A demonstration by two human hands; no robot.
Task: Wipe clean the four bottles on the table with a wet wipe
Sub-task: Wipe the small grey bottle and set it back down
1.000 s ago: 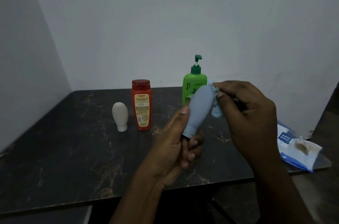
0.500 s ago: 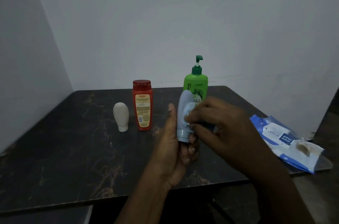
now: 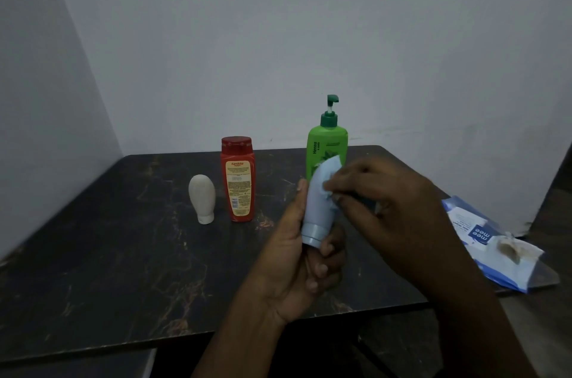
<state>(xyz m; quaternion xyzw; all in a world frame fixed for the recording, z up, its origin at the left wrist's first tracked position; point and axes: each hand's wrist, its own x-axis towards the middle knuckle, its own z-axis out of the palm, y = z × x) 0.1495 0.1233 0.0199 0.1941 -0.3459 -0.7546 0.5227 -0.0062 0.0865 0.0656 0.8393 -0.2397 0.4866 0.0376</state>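
Observation:
My left hand [image 3: 305,257] grips a pale blue bottle [image 3: 318,207], cap end down, above the table's front middle. My right hand [image 3: 380,195] presses a wet wipe [image 3: 331,196] against the bottle's upper right side; most of the wipe is hidden under the fingers. Standing on the dark marble table [image 3: 123,253] are a small white bottle [image 3: 202,198] turned cap down, a red bottle [image 3: 237,178] beside it, and a green pump bottle [image 3: 326,142] partly behind the blue one.
A blue and white pack of wet wipes [image 3: 483,241] lies at the table's right edge, partly overhanging it. White walls close in behind and at the left. The table's front edge runs just below my forearms.
My right hand with the wipe moved from the bottle's top down its side, then back up to the upper part. The blue bottle went from tilted to nearly upright in my left hand.

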